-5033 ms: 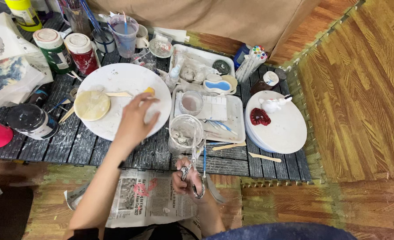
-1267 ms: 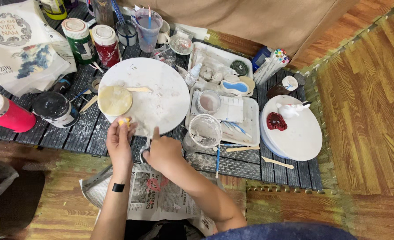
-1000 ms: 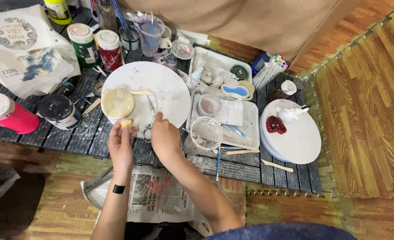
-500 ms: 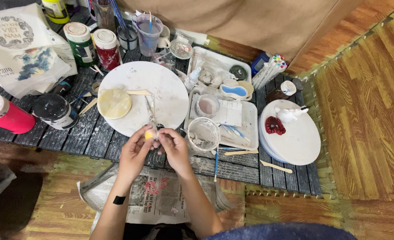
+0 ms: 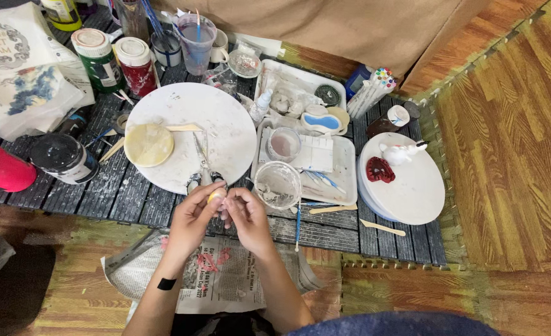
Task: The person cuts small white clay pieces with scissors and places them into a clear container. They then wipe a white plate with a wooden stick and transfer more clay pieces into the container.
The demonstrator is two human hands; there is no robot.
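My left hand [image 5: 191,218] and my right hand [image 5: 245,214] meet at the front edge of the dark slatted table [image 5: 126,199]. Together their fingertips pinch a small yellow lump of clay [image 5: 216,196]. Just beyond the fingers lie scissors [image 5: 202,168] on a large round white board [image 5: 191,137]. A flat yellow clay disc [image 5: 148,144] rests on the left of that board. A black band sits on my left wrist.
A clear cup [image 5: 278,184] and a white tray [image 5: 344,163] of tools stand right of my hands. A second round board [image 5: 412,186] carries a red piece and a white figurine. Paint jars [image 5: 116,59], a black jar [image 5: 64,158], a red bottle [image 5: 1,171]. Newspaper [image 5: 219,280] lies below.
My right hand put the scissors down on the white board and came back. Both hands drew together at the table's front edge around the yellow lump.
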